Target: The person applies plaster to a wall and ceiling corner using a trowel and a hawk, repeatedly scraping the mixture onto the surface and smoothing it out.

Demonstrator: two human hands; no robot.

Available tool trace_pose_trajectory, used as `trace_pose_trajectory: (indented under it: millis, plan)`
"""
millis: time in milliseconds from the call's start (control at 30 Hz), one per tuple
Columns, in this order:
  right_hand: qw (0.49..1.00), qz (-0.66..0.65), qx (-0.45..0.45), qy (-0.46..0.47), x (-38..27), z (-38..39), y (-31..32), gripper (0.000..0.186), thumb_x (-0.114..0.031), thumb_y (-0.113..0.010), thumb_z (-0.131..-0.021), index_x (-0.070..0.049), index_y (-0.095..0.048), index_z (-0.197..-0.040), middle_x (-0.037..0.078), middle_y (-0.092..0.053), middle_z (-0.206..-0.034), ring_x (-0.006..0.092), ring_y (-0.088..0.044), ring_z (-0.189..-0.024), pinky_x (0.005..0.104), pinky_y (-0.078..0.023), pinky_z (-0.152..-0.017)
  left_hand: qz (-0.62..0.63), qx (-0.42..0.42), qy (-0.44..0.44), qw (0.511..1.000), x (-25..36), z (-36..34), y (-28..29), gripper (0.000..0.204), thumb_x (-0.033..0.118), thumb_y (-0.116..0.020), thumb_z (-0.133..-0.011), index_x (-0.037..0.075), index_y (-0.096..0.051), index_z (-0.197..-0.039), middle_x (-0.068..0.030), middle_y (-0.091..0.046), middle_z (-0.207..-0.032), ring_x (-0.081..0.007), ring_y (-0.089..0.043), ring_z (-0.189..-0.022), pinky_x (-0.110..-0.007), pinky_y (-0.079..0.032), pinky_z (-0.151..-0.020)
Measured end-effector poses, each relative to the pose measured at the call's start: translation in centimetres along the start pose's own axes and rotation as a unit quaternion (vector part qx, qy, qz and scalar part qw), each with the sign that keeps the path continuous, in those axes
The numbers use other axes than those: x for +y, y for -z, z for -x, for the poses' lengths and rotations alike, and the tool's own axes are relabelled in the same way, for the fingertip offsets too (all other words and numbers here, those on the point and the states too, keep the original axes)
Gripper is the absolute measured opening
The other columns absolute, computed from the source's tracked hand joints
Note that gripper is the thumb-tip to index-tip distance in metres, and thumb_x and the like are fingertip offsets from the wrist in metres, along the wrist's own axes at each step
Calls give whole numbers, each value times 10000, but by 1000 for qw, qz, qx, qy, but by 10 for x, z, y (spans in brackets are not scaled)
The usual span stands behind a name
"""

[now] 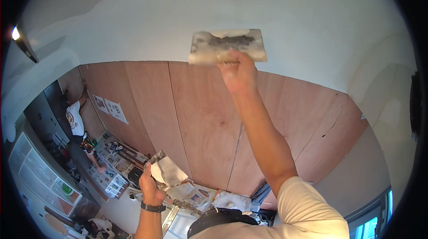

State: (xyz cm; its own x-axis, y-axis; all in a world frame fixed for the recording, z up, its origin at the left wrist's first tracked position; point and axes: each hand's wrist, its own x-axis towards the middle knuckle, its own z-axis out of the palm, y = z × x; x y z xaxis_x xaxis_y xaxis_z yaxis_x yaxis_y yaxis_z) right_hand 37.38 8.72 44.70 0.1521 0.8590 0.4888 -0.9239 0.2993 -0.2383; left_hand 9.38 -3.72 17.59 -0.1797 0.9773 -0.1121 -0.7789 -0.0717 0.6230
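Observation:
My right hand (236,72) is raised, closed on a wide, putty-smeared trowel (227,45) that lies against or just under the white ceiling (294,20), near its edge with the plywood wall panels (200,118); I cannot tell whether the blade touches it. Lower down, my left hand (150,185), wearing a dark wristband, grips a smaller square blade (167,170) carrying cream putty and dark smears. Part of its handle is hidden by the fingers.
At left another person (76,118) stands with arms raised by the wall, on newspaper-covered boards (107,167). A lamp (17,34) glows upper left. A glazed cabinet (31,167) stands lower left, bags and paper (232,201) lie below me, and a window (368,225) shows lower right.

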Motion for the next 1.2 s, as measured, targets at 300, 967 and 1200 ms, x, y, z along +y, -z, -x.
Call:
trace_pose_trajectory:
  millis: [300,967,1200]
  plan:
    - [993,-22,57,97,41,-76,-34,688,161,-507,-832,-105,-341,-1444,97,-427,-1360,294,-490,-1225,639,-414,-1091,29,90,-28,995,-27,30,74,363,273,-405,-1073,8,-563,-1265,-142,-681,-1217,-326,-680,-1088,-470,-550,-972]
    - [981,94,152,69,33,-119,-136,620,-84,-536,-958,-149,-249,-1503,64,-395,-1516,242,-475,-1264,504,-503,-940,65,172,-67,981,-25,54,132,390,299,-401,-1072,5,-562,-1271,-142,-669,-1228,-331,-677,-1073,-471,-546,-950]
    - [968,96,-116,200,43,-46,-221,381,7,-523,-895,32,-416,-1261,176,-520,-1237,288,-567,-1131,402,-537,-861,91,169,-81,978,-18,76,155,419,318,-378,-1073,6,-549,-1293,-166,-653,-1263,-348,-659,-1117,-495,-530,-988]
